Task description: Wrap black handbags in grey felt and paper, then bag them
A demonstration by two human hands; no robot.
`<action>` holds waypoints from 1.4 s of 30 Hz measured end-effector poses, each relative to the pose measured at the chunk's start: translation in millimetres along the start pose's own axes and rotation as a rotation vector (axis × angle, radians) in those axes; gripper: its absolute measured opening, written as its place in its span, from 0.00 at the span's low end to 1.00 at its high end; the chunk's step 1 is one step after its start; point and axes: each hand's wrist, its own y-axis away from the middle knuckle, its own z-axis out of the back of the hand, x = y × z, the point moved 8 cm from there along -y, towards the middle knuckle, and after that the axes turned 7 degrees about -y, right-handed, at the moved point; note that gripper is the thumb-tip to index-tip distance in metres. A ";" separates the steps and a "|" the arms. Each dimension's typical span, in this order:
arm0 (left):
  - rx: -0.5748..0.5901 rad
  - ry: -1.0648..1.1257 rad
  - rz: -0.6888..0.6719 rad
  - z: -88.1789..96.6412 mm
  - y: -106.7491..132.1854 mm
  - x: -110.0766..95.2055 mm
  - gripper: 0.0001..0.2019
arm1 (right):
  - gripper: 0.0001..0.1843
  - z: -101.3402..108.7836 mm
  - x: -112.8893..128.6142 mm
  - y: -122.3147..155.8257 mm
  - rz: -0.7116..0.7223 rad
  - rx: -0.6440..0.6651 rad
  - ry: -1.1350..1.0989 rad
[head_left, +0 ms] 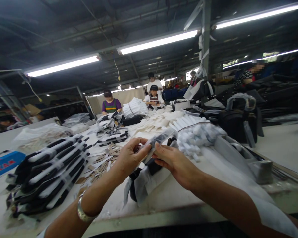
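Note:
My left hand [131, 157] pinches a strip wrapped in thin translucent sheeting [160, 138], with thumb and fingers closed on it. From the other side my right hand [175, 162] grips the same wrapped strip, thumb on top. The strip looks like a bag handle, though the sheeting hides most of it. Below both hands lies a black bag [151, 167], partly covered by white tissue paper [147, 181]. A bundle of white rolls [197, 134], tied round with a band, lies just beyond my right hand.
Stacked black bags with white wrapping [56, 168] and a blue box [6, 163] are at left. Brown and white strips [101, 162] litter the middle. A black handbag [238, 124] stands at right. Several people [111, 104] are across the table [169, 211].

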 end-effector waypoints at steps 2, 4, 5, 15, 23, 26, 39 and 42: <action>-0.024 0.000 -0.017 -1.3 0.5 -1.6 0.17 | 0.19 0.6 -1.6 -3.1 0.006 -0.042 0.009; -0.055 0.023 -0.044 -1.7 1.1 -4.7 0.16 | 0.19 1.4 -3.2 -4.7 0.017 -0.082 -0.017; -0.062 0.036 -0.052 -2.4 1.3 -5.8 0.15 | 0.18 1.9 -3.8 -4.8 0.023 -0.102 -0.034; -0.144 0.306 0.213 -5.4 5.6 12.8 0.29 | 0.18 -0.1 -2.2 -1.6 0.095 -0.168 -0.094; -0.048 0.462 0.231 -10.3 5.3 4.0 0.48 | 0.15 7.0 -1.8 2.1 -0.009 -0.077 -0.136; -0.031 0.411 0.159 -11.2 5.9 -1.0 0.33 | 0.11 11.8 -3.8 5.9 -0.023 0.007 -0.369; -0.050 0.107 0.029 -10.3 13.1 -12.3 0.13 | 0.13 0.5 -15.5 8.6 0.158 0.013 -0.294; -0.080 0.090 -0.003 -10.8 15.7 -17.0 0.11 | 0.13 -1.2 -15.4 6.1 0.200 -0.036 -0.294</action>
